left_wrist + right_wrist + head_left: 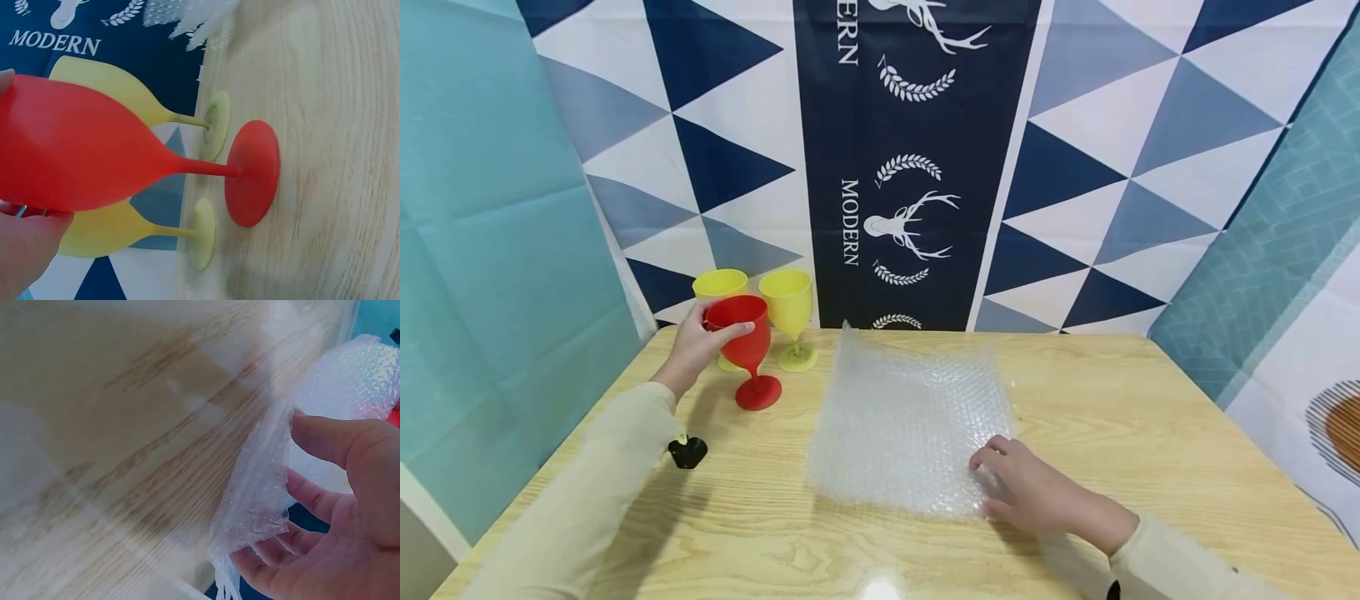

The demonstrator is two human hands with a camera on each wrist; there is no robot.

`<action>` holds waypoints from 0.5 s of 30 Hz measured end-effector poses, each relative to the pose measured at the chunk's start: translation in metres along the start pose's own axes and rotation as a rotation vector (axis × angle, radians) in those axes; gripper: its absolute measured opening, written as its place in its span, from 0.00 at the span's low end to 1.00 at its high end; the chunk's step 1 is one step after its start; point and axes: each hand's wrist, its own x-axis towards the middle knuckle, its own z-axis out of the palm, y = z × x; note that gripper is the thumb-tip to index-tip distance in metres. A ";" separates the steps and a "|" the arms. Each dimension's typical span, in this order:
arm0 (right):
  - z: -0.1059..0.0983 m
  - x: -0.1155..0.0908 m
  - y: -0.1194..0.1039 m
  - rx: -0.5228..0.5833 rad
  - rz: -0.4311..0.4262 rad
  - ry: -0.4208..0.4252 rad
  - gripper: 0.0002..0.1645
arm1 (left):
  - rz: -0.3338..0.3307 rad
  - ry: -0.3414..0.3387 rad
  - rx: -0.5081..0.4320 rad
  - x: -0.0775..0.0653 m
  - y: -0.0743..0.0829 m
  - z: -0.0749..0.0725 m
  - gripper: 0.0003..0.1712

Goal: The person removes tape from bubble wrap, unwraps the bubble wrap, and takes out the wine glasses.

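My left hand [700,340] grips the bowl of a red plastic goblet [747,337], thumb on the near side. The goblet stands upright; whether its foot touches the table, I cannot tell. Close behind it are two yellow goblets, a right one [788,304] and a left one [720,283] partly hidden by the red one. A sheet of clear bubble wrap [910,417] lies flat on the table, its far left corner raised. My right hand [1030,487] holds the sheet's near right edge, the thumb [328,434] apart from the fingers, whose tips are partly hidden behind the wrap.
The light wooden table [1097,400] runs up to a patterned cloth backdrop [917,150]. A teal panel [505,250] stands along the left side, close to my left arm. A small black piece [688,452] shows beside the left sleeve.
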 end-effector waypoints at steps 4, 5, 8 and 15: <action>0.000 -0.001 0.000 0.000 0.007 -0.010 0.23 | -0.006 0.008 -0.005 -0.003 0.001 0.004 0.47; 0.000 -0.001 -0.001 0.004 0.006 -0.014 0.23 | -0.011 0.008 -0.006 -0.004 0.001 0.005 0.47; 0.000 -0.001 -0.001 0.016 0.005 -0.024 0.23 | -0.014 0.008 -0.018 -0.003 0.001 0.006 0.47; -0.002 -0.002 0.000 0.022 0.002 -0.019 0.23 | -0.050 -0.022 -0.018 -0.003 -0.004 0.011 0.50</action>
